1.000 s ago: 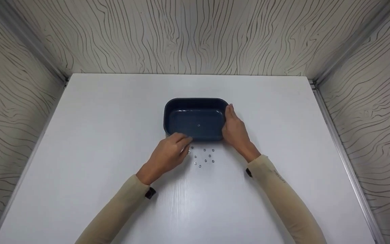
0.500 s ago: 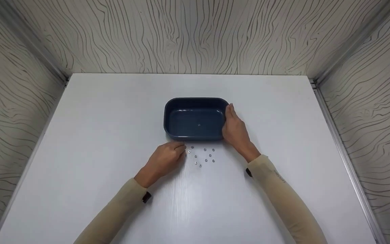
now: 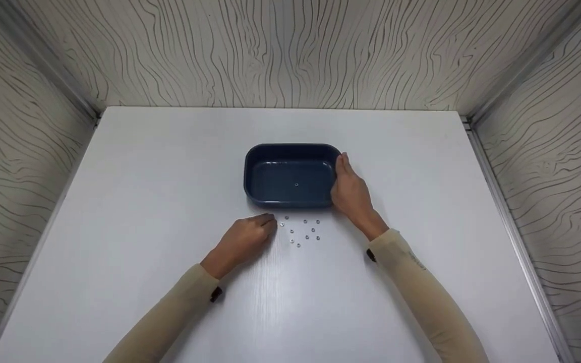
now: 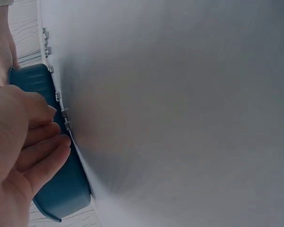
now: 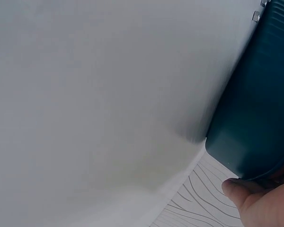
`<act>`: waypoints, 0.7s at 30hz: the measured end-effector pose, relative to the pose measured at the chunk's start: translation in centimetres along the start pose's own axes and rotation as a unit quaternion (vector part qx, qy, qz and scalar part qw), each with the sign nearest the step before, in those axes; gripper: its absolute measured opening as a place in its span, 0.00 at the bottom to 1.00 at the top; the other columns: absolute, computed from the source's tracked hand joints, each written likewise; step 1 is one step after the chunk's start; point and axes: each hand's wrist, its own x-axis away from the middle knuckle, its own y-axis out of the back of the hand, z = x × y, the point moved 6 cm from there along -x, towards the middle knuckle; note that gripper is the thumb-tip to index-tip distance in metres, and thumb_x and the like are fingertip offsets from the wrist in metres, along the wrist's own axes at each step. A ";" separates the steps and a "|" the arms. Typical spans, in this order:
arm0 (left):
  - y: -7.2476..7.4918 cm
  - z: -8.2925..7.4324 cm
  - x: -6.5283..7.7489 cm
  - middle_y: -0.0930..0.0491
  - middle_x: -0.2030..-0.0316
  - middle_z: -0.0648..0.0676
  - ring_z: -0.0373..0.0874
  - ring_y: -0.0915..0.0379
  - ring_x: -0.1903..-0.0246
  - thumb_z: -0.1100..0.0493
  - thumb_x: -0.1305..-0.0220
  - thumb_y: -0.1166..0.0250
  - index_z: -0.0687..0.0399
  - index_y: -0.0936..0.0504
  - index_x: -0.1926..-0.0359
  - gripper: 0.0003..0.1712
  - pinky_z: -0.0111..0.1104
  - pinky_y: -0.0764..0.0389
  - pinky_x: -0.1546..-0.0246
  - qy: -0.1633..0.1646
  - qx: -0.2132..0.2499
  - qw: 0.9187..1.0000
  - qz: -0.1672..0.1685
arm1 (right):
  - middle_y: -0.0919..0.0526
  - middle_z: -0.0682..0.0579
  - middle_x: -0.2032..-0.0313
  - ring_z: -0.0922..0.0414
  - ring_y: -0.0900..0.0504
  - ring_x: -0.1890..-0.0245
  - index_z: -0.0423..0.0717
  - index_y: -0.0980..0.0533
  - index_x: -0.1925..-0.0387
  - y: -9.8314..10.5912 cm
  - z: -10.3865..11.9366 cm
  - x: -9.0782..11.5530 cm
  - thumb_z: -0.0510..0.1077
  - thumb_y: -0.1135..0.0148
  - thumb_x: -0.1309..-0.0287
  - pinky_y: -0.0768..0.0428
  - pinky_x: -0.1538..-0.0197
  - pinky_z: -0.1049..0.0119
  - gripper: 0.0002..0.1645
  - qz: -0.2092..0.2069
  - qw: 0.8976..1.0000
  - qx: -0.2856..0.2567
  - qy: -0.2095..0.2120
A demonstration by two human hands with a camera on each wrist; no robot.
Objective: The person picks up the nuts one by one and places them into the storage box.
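A dark blue plastic tub [image 3: 290, 194] with rounded corners stands on the white table, a single small nut [image 3: 296, 185] on its floor. The right hand [image 3: 353, 196] grips the tub's right wall; in the right wrist view its thumb [image 5: 234, 189] lies by the rim. Just in front of the tub's near left corner, the left hand [image 3: 247, 237] is low at the table, fingers bent and fingertips beside the loose metal nuts [image 3: 291, 231]. From the left wrist view, its thumb and fingertips [image 4: 61, 139] are close together near several nuts; I cannot tell whether they pinch one.
The loose nuts are scattered just in front of the tub, between the two hands. Wood-grain patterned panels [image 3: 280, 55] enclose the white table [image 3: 144, 166] at the back and both sides.
The left hand has come down from the tub's near rim to the table in front, slightly left of the nuts. The right hand and the tub have stayed in place.
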 end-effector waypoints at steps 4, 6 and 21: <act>-0.2 -0.6 0.0 0.10 0.54 0.54 0.45 0.11 0.53 0.73 0.40 0.30 0.59 0.11 0.54 0.14 0.32 0.10 0.59 -0.040 -0.058 0.997 -0.011 | 0.40 0.30 0.22 0.36 0.21 0.33 0.26 0.41 0.24 0.0 0.0 0.0 0.32 0.53 0.29 0.15 0.39 0.46 0.34 0.005 1.000 0.001 -0.004; -0.4 -1.0 0.1 0.10 0.53 0.54 0.45 0.11 0.51 0.73 0.42 0.29 0.58 0.10 0.53 0.15 0.31 0.10 0.55 -0.058 -0.094 0.994 -0.009 | 0.41 0.31 0.21 0.36 0.22 0.32 0.26 0.41 0.24 0.0 -0.1 0.0 0.32 0.53 0.28 0.17 0.37 0.46 0.34 0.010 1.000 -0.002 -0.009; -0.7 -1.7 -0.3 0.09 0.58 0.51 0.40 0.12 0.58 0.71 0.41 0.30 0.56 0.10 0.59 0.11 0.28 0.11 0.63 -0.115 -0.175 0.978 0.015 | 0.44 0.34 0.19 0.37 0.21 0.33 0.28 0.44 0.22 -0.2 -0.4 -0.1 0.35 0.56 0.25 0.19 0.32 0.45 0.34 0.033 0.999 -0.027 -0.033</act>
